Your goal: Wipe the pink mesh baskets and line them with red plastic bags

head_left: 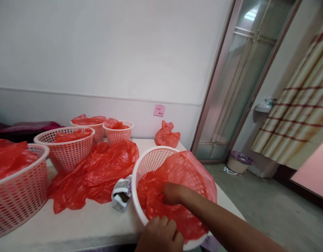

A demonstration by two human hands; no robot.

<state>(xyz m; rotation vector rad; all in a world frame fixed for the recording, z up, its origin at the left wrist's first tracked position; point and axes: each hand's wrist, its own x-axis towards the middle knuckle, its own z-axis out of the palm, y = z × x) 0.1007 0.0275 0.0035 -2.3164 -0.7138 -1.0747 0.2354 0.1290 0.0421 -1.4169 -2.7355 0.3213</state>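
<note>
A white perforated plastic basket (157,153) leans toward me at the table's right side. Its front rim is in the grip of my left hand (160,235), fingers curled over the edge. Inside, a thin red plastic bag (187,168) lines the basket and spills over its right rim. My right hand (172,193) reaches down into this bag with its fingers curled in the film; the fingertips are hidden. A grey and white striped cloth item (121,194) lies just left of the basket. Beyond it, loose red plastic bags (98,171) are heaped on the table.
Several more baskets with red bags stand to the left, the closest being a large basket (18,199). A knotted red bag (167,134) sits at the table's back corner. A pink note (159,110) is on the wall. A waste bin (239,162) stands on the floor.
</note>
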